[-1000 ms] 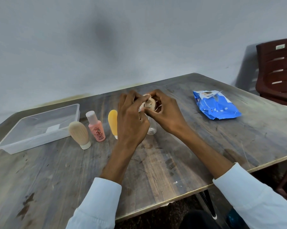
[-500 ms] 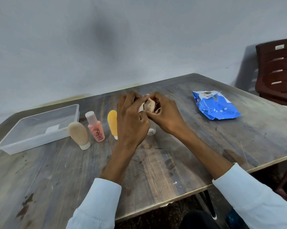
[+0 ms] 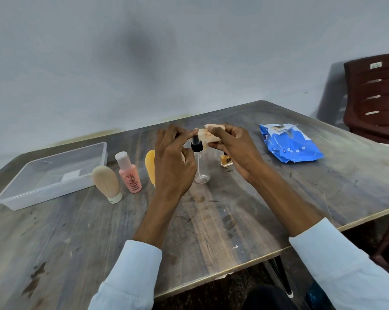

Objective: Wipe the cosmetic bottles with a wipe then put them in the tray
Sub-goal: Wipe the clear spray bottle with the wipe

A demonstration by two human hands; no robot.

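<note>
— How is the light?

— Dim and soft, cool grey-blue overall. No hard beam; the wall (image 3: 144,52) carries a vague dark smudge in its middle and brightens toward the edges.

— Shadows?

— Faint ones. A soft grey shadow lies on the wall just left of the chair (image 3: 374,95). The table (image 3: 211,220) shows a mild pale sheen along its near right edge, no strong glare.

— Sharpness?

— Fair in the centre. The left hand (image 3: 173,162) and right hand (image 3: 236,151) look slightly smeared at the fingertips. Wide-angle bending curves the table's edges and stretches the sleeves (image 3: 345,265) at the bottom corners. The clear tray (image 3: 12,198) looks hazy.
</note>
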